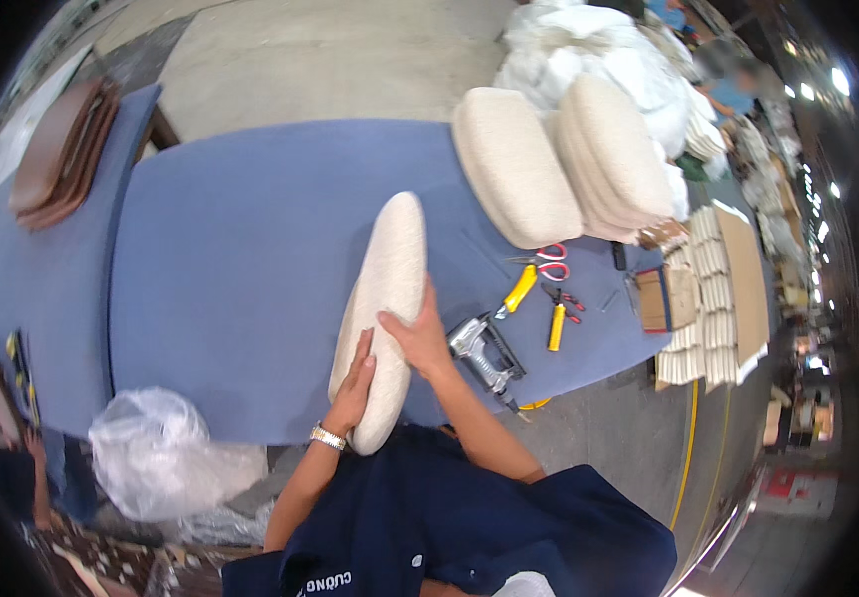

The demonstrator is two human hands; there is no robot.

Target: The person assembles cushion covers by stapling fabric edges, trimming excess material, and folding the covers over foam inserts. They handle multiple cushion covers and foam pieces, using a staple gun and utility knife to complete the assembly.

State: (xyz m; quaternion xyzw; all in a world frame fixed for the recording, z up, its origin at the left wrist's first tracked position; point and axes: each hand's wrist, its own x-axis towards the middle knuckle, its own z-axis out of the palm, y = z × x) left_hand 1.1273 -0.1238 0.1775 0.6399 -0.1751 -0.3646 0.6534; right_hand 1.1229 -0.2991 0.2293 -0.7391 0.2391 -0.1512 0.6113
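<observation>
A cream fabric-covered cushion pad (pixel 396 254) stands tilted on its edge at the near middle of the blue worktable (pixel 240 269). My left hand (pixel 352 392), with a metal watch at the wrist, presses against its near face, fingers along the fabric. My right hand (pixel 417 333) grips the right side, thumb across the front and the fingers partly hidden behind it. Just right of my right hand lies a staple gun (pixel 487 356). Past it are a yellow utility knife (pixel 518 292), scissors with red handles (pixel 553 263) and yellow-and-red pliers (pixel 559 320).
Stacked cream pads (pixel 613 159) and another pad (pixel 517 164) occupy the far right. A cardboard box (pixel 673 298) sits at the right edge. Brown pads (pixel 66 154) lie on the left table. A clear plastic bag (pixel 166 453) bulges at the near left, close to a co-worker's arm (pixel 39 478).
</observation>
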